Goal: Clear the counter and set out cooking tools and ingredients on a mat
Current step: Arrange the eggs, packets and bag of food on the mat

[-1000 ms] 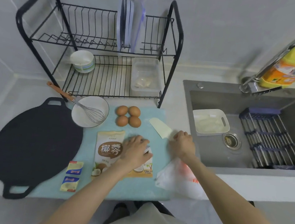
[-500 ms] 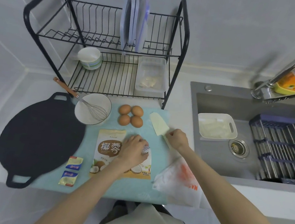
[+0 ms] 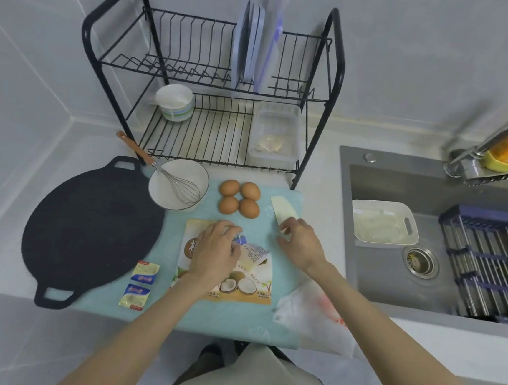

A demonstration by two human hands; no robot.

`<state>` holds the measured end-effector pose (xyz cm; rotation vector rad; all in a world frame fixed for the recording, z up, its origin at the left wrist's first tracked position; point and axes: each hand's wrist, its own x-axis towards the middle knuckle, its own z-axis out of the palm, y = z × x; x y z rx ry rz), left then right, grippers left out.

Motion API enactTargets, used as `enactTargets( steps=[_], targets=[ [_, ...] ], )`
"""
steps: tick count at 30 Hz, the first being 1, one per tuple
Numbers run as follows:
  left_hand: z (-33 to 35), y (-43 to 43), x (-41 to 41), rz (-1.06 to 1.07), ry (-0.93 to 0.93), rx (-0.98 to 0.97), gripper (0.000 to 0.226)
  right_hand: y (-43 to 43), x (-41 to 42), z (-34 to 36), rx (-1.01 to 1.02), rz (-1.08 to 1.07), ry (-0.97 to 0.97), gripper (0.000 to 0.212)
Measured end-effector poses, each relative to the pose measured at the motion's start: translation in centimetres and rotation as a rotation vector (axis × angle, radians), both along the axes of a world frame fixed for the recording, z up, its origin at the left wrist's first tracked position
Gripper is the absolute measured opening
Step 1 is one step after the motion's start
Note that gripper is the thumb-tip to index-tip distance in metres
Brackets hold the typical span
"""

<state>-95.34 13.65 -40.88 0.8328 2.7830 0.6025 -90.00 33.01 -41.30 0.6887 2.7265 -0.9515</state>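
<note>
A light blue mat lies on the counter. On it are a white bowl with a whisk, several brown eggs, two butter packets and a large coconut powder packet. My left hand rests on that packet and holds a small blue-and-white sachet under its fingers. My right hand grips the handle end of a cream spatula, whose blade lies on the mat to the right of the eggs. A black griddle pan overlaps the mat's left edge.
A black dish rack stands behind the mat with plates, a cup and a plastic box. The steel sink at the right holds a white basket and a drain rack. A crumpled plastic bag lies under my right forearm.
My right hand has slid the spatula a little left, closer to the eggs. More of the small sachet shows under my left hand. The view has shifted slightly.
</note>
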Motion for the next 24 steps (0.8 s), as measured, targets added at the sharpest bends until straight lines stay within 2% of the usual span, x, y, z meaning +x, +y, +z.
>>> enactTargets(
  steps=[4, 7, 10, 14, 24],
  targets=[
    [-0.7, -3.2, 0.3, 0.114, -0.002, -0.094, 0.051, -3.2, 0.5, 0.2, -0.111, 0.197, -0.082, 0.05],
    [-1.2, -4.9, 0.6, 0.142, -0.158, -0.24, 0.069, -5.1, 0.5, -0.5, -0.077, 0.236, -0.153, 0.057],
    [-1.7, -5.2, 0.8, 0.137, -0.267, -0.257, 0.082, -6.1, 0.4, -1.0, -0.023, 0.174, -0.164, 0.054],
    [-2.2, -4.6, 1.1, 0.163, -0.302, -0.239, 0.095, -6.5, 0.6, -0.9, -0.035, 0.12, -0.151, 0.046],
    [-2.8, -5.9, 2.7, 0.15, -0.312, -0.186, 0.098, -7.1, 1.6, -0.4, -0.104, 0.076, -0.141, 0.037]
  ],
)
